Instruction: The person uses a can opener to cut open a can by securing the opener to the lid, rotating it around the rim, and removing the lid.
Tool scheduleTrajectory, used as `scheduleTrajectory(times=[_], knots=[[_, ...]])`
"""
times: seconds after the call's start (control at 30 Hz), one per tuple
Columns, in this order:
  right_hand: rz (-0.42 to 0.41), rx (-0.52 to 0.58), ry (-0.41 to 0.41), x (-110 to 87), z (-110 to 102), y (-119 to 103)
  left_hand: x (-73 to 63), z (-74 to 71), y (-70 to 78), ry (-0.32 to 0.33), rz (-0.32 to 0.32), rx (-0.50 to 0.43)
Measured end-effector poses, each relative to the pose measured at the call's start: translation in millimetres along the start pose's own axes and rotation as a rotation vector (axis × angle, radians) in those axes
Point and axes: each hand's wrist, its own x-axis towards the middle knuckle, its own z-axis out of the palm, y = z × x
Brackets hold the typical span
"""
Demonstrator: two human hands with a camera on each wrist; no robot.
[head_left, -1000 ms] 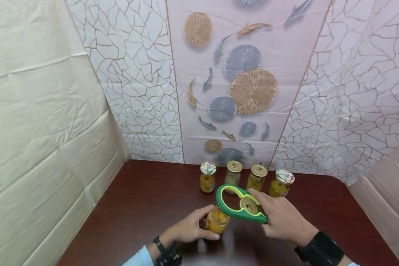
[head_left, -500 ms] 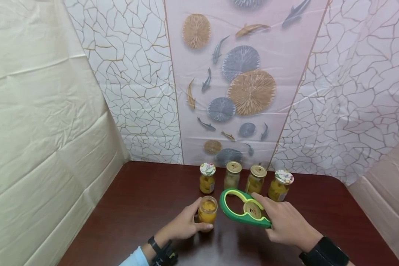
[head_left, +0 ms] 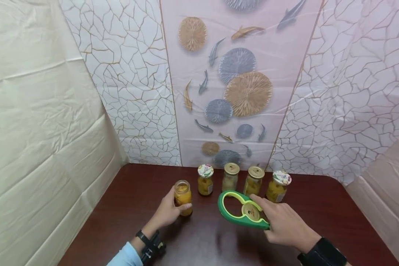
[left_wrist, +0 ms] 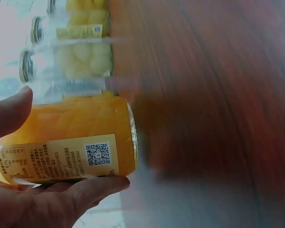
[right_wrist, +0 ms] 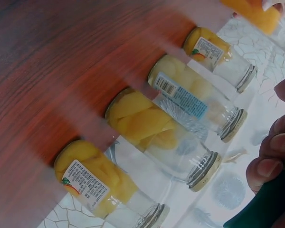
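An uncapped glass jar (head_left: 183, 197) of orange fruit stands upright in my left hand (head_left: 164, 212), left of the row of jars. In the left wrist view, the thumb and fingers lie around this jar (left_wrist: 71, 123), whose label faces the camera. My right hand (head_left: 286, 224) grips the handle end of a green jar opener (head_left: 239, 220) with a lime inner edge, held above the table in front of the row. A gold lid (head_left: 251, 211) sits in the opener's smaller ring; the larger ring is bare. In the right wrist view, only the opener's dark green edge (right_wrist: 261, 204) shows beside the fingers.
Several capped fruit jars line the back of the dark red table (head_left: 136, 207): a white-lidded jar (head_left: 205, 184) at left, two gold-lidded jars, one pale (head_left: 230, 181) and one yellow (head_left: 252, 184), and another white-lidded jar (head_left: 276, 190) at right. A patterned cloth (head_left: 146, 111) hangs behind.
My left hand has carried the uncapped jar left and back, away from the opener and past the row's left end. The right hand with opener and lid has shifted only slightly.
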Motion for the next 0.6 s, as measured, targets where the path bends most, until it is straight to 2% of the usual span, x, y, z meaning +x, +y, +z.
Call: scheduleTrajectory(times=[0.13,0.23,0.33,0.43,0.6], knots=[[0.006,-0.008,-0.005,-0.5,0.0,-1.0,-0.1,-7.8,-10.0,0.046,-0.043,-0.015],[0.010,-0.025,0.013,-1.4,-0.2,-1.3,0.6,-11.7,-12.4,0.062,-0.038,0.000],[0.007,-0.028,0.020,-1.8,-0.9,-1.6,3.3,-13.3,-12.0,0.073,-0.041,0.018],[0.012,-0.025,0.013,-1.6,-2.5,-1.8,7.4,-13.4,-10.5,0.083,-0.071,0.017],[0.024,-0.017,-0.003,-2.2,-4.3,-2.0,13.5,-13.7,-7.9,0.061,-0.113,-0.010]])
